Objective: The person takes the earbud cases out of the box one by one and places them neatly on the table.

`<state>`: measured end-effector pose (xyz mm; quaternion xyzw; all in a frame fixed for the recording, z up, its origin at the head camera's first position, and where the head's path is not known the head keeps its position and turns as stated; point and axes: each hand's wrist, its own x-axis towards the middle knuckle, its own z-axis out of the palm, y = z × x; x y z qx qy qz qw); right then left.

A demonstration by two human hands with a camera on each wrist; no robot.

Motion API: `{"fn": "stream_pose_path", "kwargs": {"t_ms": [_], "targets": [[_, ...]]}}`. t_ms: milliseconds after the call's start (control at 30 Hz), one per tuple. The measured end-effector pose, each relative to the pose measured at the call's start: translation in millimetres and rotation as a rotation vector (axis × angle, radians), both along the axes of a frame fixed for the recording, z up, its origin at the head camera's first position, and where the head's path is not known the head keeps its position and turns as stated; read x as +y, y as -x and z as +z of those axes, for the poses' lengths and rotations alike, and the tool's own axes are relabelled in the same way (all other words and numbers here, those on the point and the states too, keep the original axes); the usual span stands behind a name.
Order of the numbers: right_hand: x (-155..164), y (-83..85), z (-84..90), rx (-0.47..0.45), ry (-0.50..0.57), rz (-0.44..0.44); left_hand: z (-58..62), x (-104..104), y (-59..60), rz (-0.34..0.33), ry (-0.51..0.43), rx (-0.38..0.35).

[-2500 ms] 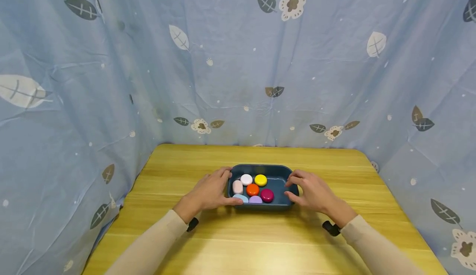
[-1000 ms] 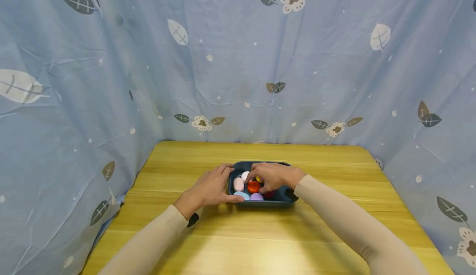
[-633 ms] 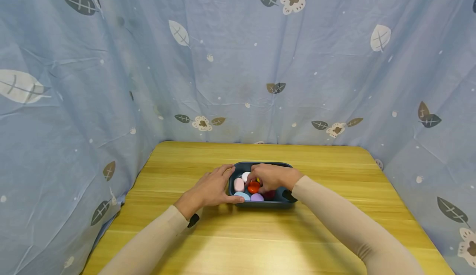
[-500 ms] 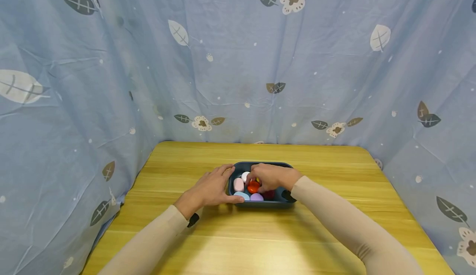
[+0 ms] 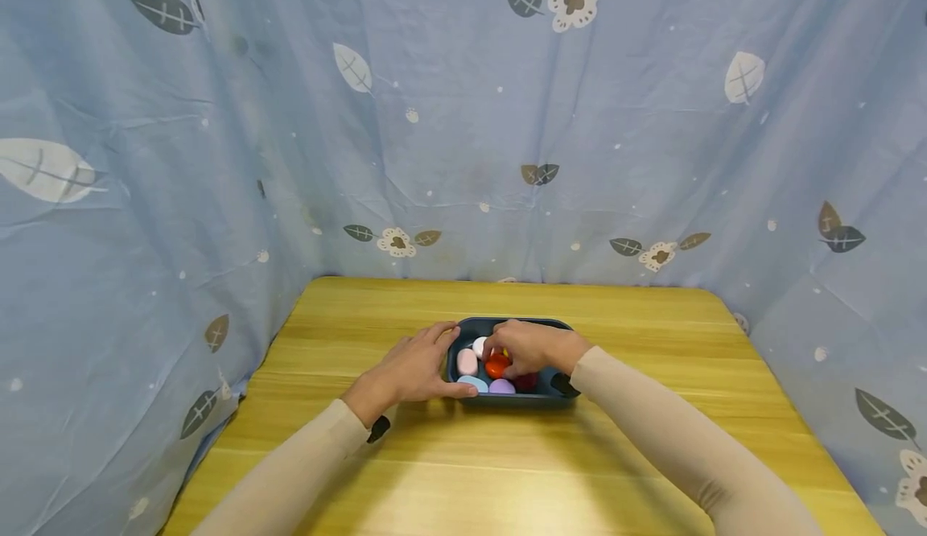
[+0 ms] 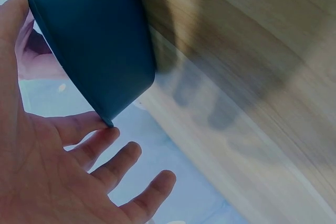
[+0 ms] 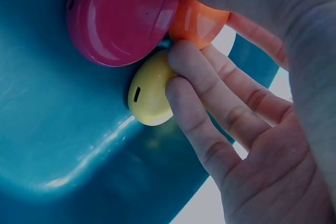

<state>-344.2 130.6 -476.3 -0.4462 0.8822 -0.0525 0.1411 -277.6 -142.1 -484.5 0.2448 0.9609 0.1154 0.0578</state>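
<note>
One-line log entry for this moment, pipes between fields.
left hand: touching rim of tray | right hand: pinching orange piece inside tray | magenta piece, yellow piece: in tray

No text, label, brand or number can be read on the tray (image 5: 517, 402); none on the orange piece (image 5: 497, 368) or the other pieces (image 7: 149, 93) inside the tray; none on the table (image 5: 471, 472) beneath it or the cloth (image 5: 463, 117) behind it.
</note>
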Motion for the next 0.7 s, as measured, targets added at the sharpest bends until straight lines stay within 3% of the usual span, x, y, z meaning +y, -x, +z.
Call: {"fn": "stream_pose_path", "kwargs": {"t_ms": [333,700], "targets": [[8.5,-4.7,7.2,0.006,0.045,-0.022,-2.0,1.6,-0.6,0.011,-0.003,-0.003],[31.5,-8.6,32.3,0.000,0.149,-0.052,-1.2,1.4,1.5,0.017,0.003,-0.009]]}}
